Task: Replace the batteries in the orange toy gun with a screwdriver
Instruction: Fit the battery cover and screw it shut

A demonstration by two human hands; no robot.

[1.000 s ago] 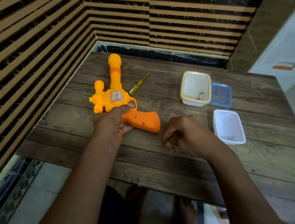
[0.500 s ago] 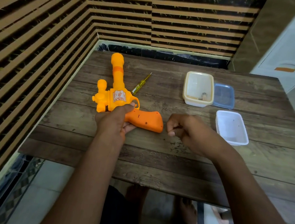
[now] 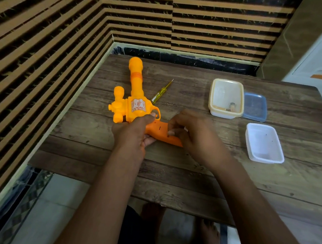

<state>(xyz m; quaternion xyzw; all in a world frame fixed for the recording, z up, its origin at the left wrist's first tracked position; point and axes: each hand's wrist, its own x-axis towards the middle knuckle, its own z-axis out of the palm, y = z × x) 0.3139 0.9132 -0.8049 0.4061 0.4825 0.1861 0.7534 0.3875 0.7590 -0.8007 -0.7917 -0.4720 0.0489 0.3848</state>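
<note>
Near the table's middle, my left hand is curled round the gun where the body meets the grip. Its thumb sits up by the trigger guard, and the hand holds the toy flat on the table. At its three o'clock my right hand has its fingers curled down onto that same grip. Whether they pinch a screw, the cover's edge or nothing at all I cannot tell, as the back of the hand hides what lies under it.

The barrel points to twelve o'clock. At one o'clock of the left hand the screwdriver lies just beside the barrel, tip away from me, with no hand on it. At two o'clock of the right hand sits the cream tub, with something too small to name in its near corner. A blue lid is tucked against its right side. The white tub stands apart at three o'clock.

My worries from here:
- **Forcing the cover:** if a screw is seated and bare fingers pry at the cover, a plastic tab could snap.
- **Losing a screw:** if a loose screw is between those fingertips, a slip would send it into a plank groove or off the six o'clock edge. It should go into a tub.
- **Gun turning:** only one hand steadies the gun, so a hard push on the grip could swing the barrel into the screwdriver and roll it away.
</note>
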